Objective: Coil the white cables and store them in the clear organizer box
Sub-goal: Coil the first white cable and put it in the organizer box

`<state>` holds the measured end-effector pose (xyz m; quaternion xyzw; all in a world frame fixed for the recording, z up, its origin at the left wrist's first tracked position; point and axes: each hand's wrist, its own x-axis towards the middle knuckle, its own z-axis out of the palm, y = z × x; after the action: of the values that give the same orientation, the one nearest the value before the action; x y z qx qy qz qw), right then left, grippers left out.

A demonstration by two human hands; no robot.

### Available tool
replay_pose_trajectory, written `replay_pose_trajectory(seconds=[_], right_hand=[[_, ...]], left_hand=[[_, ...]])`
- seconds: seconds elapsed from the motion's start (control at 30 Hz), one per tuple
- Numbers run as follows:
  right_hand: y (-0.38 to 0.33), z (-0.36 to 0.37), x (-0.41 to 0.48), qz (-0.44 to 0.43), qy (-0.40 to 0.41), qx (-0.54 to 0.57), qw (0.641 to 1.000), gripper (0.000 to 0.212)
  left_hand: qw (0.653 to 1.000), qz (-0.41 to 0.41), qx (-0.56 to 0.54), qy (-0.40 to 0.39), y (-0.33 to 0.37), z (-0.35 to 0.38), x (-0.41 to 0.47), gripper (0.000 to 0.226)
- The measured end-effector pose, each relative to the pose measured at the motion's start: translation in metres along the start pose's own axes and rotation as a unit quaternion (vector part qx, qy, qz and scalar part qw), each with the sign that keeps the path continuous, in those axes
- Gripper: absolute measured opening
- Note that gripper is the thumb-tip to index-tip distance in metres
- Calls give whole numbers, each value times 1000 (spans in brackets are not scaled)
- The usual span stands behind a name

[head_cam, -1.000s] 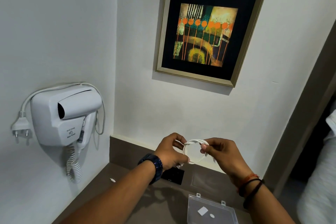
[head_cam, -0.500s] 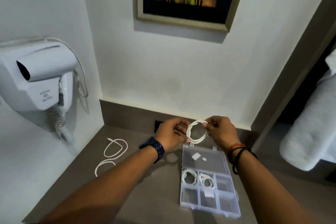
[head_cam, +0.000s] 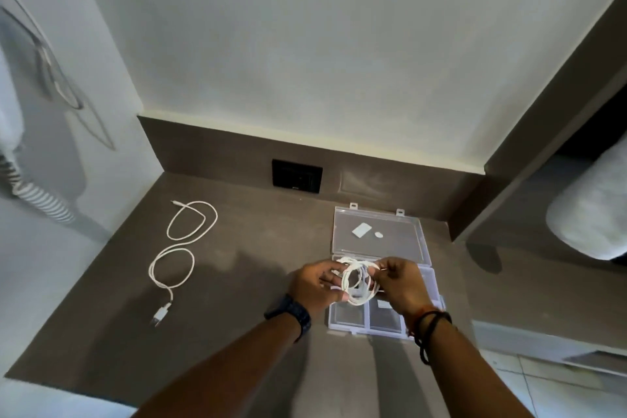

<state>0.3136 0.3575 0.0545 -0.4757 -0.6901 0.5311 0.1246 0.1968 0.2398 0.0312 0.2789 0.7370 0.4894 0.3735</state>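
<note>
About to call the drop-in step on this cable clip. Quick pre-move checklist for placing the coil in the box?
1. Coil held by both hands: ok. The left hand and right hand pinch opposite sides of the coiled cable.
2. Coil tight, no trailing end: cannot tell; the loops look gathered, but the ends are hidden by fingers.
3. Organizer box open: ok. The lid lies flat behind it.
4. Free compartment: ok for the two near ones, which look empty; those under the hands are hidden.
5. Coil over the box: ok, hovering above its far compartments.
6. All cables done: not ok. A loose cable lies uncoiled on the counter.
</note>
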Motion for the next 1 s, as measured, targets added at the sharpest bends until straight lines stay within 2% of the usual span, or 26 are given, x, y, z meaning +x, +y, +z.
replay_pose_trajectory(seconds=[0.1,0.2,0.33,0.43,0.5,0.6,0.67,0.77,0.83,0.93,1.0], right_hand=[[29,13,8,-18,23,-57,998,14],[50,22,14,-27,45,-65,996,10],[60,29,13,-47,71,-96,992,6],[62,34,9,-72,101,-115,986,4],[64,37,5,-93,117,-137,979,6],[67,40,2,-125,119,-208,963,8],[66,42,-1,-138,116,-270,946,9],[62,44,-4,-161,125,-328,922,3],[61,44,-6,-175,121,-368,905,10],[63,45,-6,-197,116,-415,881,19],[65,46,-5,-191,120,-425,877,19]], left_hand=[[1000,-24,18,-4,-27,12,8,39],[999,-39,22,10,-46,24,10,38],[998,-15,29,48,-57,32,10,34],[992,35,87,78,-60,34,10,35],[971,97,195,94,-60,33,9,36],[898,193,382,102,-64,34,6,36],[866,216,439,108,-65,35,3,33],[843,236,468,122,-67,35,0,30],[835,248,471,141,-67,35,1,26],[847,205,461,167,-62,33,3,22],[848,188,472,152,-61,29,4,25]])
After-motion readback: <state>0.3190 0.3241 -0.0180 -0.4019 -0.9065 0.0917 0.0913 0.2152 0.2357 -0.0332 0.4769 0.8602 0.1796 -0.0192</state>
